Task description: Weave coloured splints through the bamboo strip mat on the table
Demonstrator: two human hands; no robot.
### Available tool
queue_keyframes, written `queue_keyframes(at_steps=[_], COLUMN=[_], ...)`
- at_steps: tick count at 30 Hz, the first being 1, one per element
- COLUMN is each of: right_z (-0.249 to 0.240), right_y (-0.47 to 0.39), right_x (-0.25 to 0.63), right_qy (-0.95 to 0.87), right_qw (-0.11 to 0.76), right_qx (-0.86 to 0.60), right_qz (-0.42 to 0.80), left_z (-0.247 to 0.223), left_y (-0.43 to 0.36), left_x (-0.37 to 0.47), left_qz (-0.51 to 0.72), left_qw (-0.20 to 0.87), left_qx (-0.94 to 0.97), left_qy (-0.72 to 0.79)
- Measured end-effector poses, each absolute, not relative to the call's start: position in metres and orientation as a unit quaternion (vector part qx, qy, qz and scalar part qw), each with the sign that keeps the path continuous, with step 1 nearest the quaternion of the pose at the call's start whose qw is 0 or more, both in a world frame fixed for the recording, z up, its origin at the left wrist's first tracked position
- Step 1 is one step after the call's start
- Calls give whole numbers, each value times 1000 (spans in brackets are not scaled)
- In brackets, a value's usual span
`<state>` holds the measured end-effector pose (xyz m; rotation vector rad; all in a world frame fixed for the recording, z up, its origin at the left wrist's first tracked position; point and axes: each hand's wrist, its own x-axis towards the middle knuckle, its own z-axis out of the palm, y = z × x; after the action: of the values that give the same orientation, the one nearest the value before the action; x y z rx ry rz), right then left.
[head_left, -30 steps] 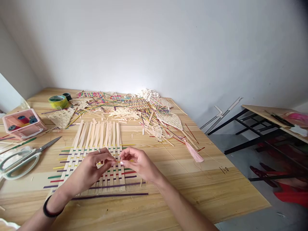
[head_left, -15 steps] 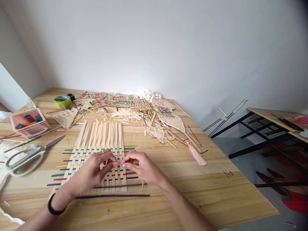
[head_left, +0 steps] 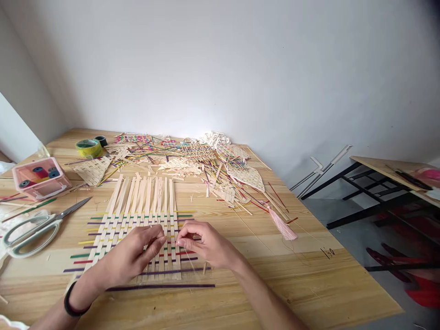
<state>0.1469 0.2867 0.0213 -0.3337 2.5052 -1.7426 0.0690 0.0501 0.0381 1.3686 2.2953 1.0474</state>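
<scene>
A mat of pale flat strips (head_left: 118,192), crossed by thin coloured strips, lies on the wooden table. Over its middle my left hand (head_left: 139,250) is closed, thumb against fingers; what it pinches is too small to make out. Just to the right, over the mat's right edge, my right hand (head_left: 206,243) pinches a fine thread that trails down toward the table. A small gap separates the fingertips of both hands. One loose purple strip (head_left: 161,287) lies in front of the mat.
Scissors (head_left: 34,233) and a pink box of thread spools (head_left: 41,178) stand at the left, yellow tape (head_left: 89,148) behind. Scattered strips and woven pieces (head_left: 199,152) cover the back. A pink tassel (head_left: 282,223) lies right of centre; another table (head_left: 388,172) stands far right.
Both hands have shifted slightly down, and the gap between their fingertips is wider. A fine thread now shows below my right hand. The view has moved a little.
</scene>
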Motion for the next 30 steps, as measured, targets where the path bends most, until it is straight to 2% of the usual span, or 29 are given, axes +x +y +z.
queue_keyframes(at_steps=[6, 16, 30], right_z=[17, 18, 18], right_y=[292, 295, 294], right_x=[145, 142, 144], right_qy=[777, 756, 714], right_qw=[31, -7, 7], right_qx=[-73, -26, -17], right_qz=[-624, -654, -700], left_z=[35, 34, 30], left_y=[50, 46, 46], left_x=[66, 59, 57], left_qz=[370, 428, 443], left_qw=[141, 74, 72], left_qx=[454, 445, 471], left_qy=[798, 783, 759])
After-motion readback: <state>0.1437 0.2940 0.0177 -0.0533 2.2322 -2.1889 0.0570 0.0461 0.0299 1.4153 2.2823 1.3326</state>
